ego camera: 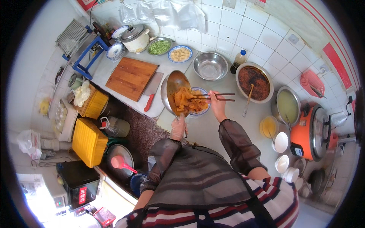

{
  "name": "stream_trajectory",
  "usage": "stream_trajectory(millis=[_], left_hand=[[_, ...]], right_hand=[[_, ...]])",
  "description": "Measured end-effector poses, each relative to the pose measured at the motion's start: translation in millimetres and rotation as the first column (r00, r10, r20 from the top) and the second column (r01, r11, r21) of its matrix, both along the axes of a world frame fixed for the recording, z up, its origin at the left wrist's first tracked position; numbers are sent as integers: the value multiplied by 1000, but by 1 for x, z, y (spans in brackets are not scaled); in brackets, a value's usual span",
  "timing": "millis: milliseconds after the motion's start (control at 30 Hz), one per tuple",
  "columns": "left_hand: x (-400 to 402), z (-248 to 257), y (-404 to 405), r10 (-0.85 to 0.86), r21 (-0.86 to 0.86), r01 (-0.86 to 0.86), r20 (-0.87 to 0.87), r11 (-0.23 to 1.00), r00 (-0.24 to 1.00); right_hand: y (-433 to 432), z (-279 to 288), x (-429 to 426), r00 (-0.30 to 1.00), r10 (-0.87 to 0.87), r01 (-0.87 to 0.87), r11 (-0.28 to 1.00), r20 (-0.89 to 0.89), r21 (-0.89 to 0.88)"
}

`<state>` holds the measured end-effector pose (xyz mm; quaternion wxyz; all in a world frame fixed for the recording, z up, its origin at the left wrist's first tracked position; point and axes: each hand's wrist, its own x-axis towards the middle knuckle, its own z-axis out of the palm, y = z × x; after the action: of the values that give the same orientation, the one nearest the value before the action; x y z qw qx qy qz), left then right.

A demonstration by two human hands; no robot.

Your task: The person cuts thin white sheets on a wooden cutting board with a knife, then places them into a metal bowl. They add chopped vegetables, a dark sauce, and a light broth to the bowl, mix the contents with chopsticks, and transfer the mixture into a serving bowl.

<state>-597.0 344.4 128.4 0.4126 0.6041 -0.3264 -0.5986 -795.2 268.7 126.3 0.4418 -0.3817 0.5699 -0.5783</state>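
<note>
My left hand (pixel 178 128), in a clear plastic glove, grips the rim of a metal bowl (pixel 166 91). The bowl is tilted to the right over a blue-rimmed plate (pixel 198 114). Orange-brown sliced food (pixel 182 98) lies at the bowl's low side, and more of it covers the plate. In my bare right hand (pixel 217 107) is a pair of dark chopsticks (pixel 225 97), whose tips reach into the food at the bowl's edge. The plate's left part is hidden beneath the bowl.
Left are a wooden cutting board (pixel 131 77) and a red-handled cleaver (pixel 149 102). Behind stand an empty steel basin (pixel 210 66) and a plate of pale chunks (pixel 180 54). Rightward are a basin of dark red sauce (pixel 253 82), a pot of pale liquid (pixel 288 105) and an orange cooker (pixel 305 134).
</note>
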Motion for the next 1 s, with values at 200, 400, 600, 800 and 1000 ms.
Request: stream_trajectory(millis=[200,400,600,800,1000], left_hand=[[2,6,1,44,-5,-44,6,999,999],[3,8,5,42,-48,-40,34,998,999],[-7,11,-4,-46,2,46,126,999,991],[-10,16,-6,-54,-19,55,58,998,997],[-11,-2,-13,-39,-48,45,116,998,993]], right_hand=[[13,7,-15,998,56,-56,998,-29,5],[6,51,11,996,67,-65,997,54,-47],[-12,16,24,996,56,-52,996,62,-67],[0,10,14,1000,-30,30,999,2,13],[11,3,1,997,-65,64,998,-31,-9]])
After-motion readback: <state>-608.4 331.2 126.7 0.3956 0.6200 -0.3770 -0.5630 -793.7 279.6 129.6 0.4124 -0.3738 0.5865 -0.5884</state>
